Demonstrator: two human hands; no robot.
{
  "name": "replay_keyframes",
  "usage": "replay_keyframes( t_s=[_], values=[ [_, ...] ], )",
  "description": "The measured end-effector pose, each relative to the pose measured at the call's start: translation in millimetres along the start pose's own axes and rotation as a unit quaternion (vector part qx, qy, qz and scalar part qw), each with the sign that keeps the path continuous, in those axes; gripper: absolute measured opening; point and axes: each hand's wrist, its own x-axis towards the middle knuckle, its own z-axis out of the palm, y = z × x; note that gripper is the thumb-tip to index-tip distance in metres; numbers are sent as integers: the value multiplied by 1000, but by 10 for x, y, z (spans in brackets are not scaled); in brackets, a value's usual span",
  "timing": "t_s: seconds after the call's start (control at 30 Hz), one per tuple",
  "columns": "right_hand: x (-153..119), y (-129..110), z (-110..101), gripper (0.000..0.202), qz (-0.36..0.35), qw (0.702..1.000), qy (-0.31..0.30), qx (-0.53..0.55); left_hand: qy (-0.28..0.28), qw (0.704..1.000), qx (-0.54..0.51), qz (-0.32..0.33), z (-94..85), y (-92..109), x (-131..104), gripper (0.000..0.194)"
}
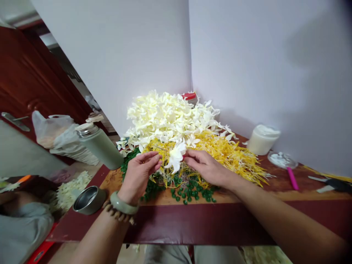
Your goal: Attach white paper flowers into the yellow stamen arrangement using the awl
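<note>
My right hand [206, 167] pinches a white artificial flower [176, 156] by its right side, in front of the piles. My left hand [140, 176], with a bangle and a beaded bracelet on the wrist, is just left of the flower. Its thumb and fingertips are pressed together, and what lies between them is too small to make out. Behind both hands rises a heap of white petal pieces [167, 113]. Yellow stamen strands [228, 154] spread to the right, under and beyond my right hand. Small green cup-shaped pieces [189, 190] lie below the flower.
On the table [192, 223], a green flask [100, 145] and a metal cup [89, 200] stand at the left. A white jar [263, 139], a lid with white paste [282, 160], a pink stick [292, 178] and scissors [334, 184] are at the right. Another person's leg [24, 227] shows lower left.
</note>
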Motion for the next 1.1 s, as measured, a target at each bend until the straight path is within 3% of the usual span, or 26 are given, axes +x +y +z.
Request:
replay_keyframes(
  t_s=[0.13,0.23,0.47,0.67,1.1],
  values=[
    [17,22,50,20,7,998,-25,-56,-11,993,-115,-10,5,-38,108,11],
    [34,65,76,22,25,995,-37,-87,-6,988,-151,-26,-79,-102,141,11],
    [19,114,156,25,37,994,-40,-92,-25,988,-148,-48,-208,-153,216,13],
    [3,89,183,28,45,993,-15,-112,-44,987,-147,-44,-220,-157,209,12],
    [-28,64,191,30,29,991,9,-128,-26,993,-116,-22,-209,-171,224,18]
  ],
)
